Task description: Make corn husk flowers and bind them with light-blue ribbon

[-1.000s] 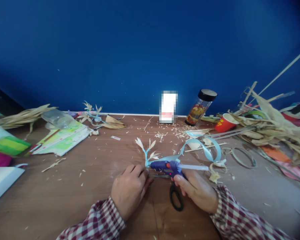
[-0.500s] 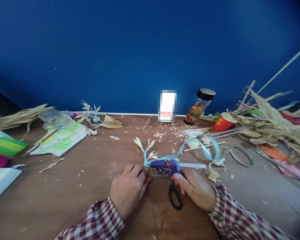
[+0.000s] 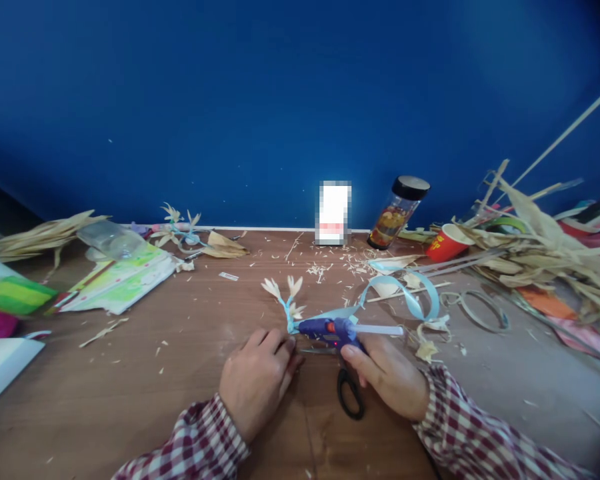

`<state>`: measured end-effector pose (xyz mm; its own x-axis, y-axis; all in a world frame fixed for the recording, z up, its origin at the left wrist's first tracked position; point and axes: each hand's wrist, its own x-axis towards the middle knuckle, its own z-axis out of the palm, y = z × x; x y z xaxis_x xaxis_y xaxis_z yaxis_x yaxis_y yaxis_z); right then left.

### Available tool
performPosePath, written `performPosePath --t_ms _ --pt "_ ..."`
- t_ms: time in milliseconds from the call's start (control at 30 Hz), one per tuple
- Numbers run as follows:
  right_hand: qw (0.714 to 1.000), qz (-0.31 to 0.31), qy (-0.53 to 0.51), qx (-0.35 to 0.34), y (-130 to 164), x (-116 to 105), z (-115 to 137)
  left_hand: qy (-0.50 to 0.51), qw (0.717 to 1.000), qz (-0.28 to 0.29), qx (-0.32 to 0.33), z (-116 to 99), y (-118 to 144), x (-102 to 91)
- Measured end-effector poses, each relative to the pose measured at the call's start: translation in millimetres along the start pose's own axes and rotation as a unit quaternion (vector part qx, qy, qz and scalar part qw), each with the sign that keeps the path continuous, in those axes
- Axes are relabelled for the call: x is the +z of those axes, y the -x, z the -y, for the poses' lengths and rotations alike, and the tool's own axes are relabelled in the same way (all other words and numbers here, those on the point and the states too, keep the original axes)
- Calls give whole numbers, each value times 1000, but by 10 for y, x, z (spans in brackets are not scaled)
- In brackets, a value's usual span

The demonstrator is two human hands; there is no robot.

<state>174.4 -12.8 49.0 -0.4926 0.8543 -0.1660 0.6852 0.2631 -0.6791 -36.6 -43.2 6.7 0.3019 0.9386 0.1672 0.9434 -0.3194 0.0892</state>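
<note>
My right hand point(image 3: 387, 373) is wrapped around the handle of a blue glue gun point(image 3: 325, 329) with a clear glue stick jutting from its back. The nozzle points left, at the base of a small flower sprig point(image 3: 287, 308) with pale husk-like petals and stems bound in light blue ribbon. My left hand point(image 3: 257, 370) has its fingers curled closed at the lower end of that sprig, and the fingertips are partly hidden. From the sprig, blue ribbon point(image 3: 370, 288) trails right behind the glue gun. Scissors point(image 3: 351, 395) with a black handle lie beneath, between my hands.
Pale scraps litter the brown table point(image 3: 180, 393). Toward the back stand a black-lidded jar point(image 3: 397, 213), a red paper cup point(image 3: 447, 243) and a bright blurred rectangle point(image 3: 333, 213). Dried husks point(image 3: 545, 260) pile up at right. Another flower sprig point(image 3: 180, 227) and a painted sheet point(image 3: 125, 277) lie left.
The sprig's flower heads have tilted slightly left. The glue gun and my right hand have shifted a little left. My left hand has stayed in nearly the same spot.
</note>
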Motion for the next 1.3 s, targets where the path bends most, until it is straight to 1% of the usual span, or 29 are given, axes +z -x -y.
performPosePath --t_ms 233,333,433,567,700,767,933,1067,1167,1300 --pt "1000 -2 -19 13 -13 -2 1 -5 1000 2 -1 -10 1 -24" --pt "1000 -10 -20 9 -33 -1 10 -10 1000 8 -7 -13 1 -24" --pt "1000 -3 -24 6 -38 -11 27 -10 1000 14 -8 -13 0 -19" --pt "1000 8 -18 4 22 -43 6 -4 1000 14 -7 -10 4 -14" --pt "999 -2 -26 23 73 -29 -55 -4 1000 15 -8 -9 12 -18" --pt "999 -8 -33 17 70 -7 -64 -4 1000 12 -10 -10 16 -22" --pt "1000 2 -22 12 46 14 -35 -1 1000 10 -4 -9 12 -26" --pt "1000 -27 -14 0 50 6 -58 -3 1000 3 -2 -6 7 -14" --pt "999 -22 -29 5 36 5 -54 -5 1000 -2 -1 -8 11 -12" --pt "1000 -15 -18 -6 -2 2 -13 -5 1000 3 -4 -11 10 -20"
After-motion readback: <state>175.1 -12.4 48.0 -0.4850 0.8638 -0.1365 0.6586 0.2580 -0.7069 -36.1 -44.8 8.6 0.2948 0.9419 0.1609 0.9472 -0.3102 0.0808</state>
